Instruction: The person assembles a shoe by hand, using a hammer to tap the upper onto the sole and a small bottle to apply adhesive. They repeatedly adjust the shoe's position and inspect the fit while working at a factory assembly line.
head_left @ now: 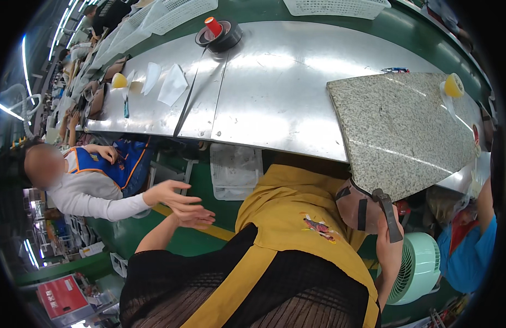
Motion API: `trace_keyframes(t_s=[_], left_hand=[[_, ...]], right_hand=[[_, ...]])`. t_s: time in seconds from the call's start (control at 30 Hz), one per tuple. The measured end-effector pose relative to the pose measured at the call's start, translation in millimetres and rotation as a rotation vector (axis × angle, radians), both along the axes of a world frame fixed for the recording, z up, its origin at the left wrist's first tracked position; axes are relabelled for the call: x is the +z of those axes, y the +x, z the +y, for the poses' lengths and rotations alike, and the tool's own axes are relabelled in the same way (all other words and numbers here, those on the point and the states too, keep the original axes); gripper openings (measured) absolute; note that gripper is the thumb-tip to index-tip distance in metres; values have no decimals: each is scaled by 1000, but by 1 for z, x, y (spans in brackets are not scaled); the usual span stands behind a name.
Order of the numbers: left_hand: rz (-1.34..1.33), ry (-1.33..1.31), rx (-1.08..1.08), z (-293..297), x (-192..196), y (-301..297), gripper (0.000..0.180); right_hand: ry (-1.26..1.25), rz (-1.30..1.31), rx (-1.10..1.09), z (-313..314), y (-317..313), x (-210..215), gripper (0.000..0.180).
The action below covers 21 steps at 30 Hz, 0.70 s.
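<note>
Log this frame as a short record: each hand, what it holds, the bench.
left hand: empty, fingers spread, beside a co-worker's hand; contact unclear
right hand: holds a pink part with black strips, below the granite slab
bench: metal top, black tape rolls, yellow tape roll, white cloths
floor: green fan

Our right hand (385, 218) is mostly hidden behind the stone slab (400, 131), its grip unclear. The white basket (335, 6) is cut off at the top edge. A neighbour's face is blurred.
</note>
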<state>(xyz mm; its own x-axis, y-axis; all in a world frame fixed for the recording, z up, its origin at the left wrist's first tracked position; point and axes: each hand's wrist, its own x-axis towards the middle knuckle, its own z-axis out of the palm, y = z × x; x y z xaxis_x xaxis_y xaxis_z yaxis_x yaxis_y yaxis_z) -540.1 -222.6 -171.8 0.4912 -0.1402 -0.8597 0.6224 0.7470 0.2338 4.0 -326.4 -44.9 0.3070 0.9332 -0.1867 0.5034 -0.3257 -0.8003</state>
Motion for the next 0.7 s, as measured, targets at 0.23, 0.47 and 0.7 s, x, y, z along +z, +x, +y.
trace_keyframes(t_s=[0.23,0.47,0.7], left_hand=[[147,-342,504,-87,-37,73,46],[123,-336,545,-108,-39,77,40],[129,-280,608,-128,-39,116,38]], right_hand=[[-83,24,-9,-4,4,-4,23],[-89,0,-24,-3,3,-1,24],[-27,14,17,-1,4,-5,21]])
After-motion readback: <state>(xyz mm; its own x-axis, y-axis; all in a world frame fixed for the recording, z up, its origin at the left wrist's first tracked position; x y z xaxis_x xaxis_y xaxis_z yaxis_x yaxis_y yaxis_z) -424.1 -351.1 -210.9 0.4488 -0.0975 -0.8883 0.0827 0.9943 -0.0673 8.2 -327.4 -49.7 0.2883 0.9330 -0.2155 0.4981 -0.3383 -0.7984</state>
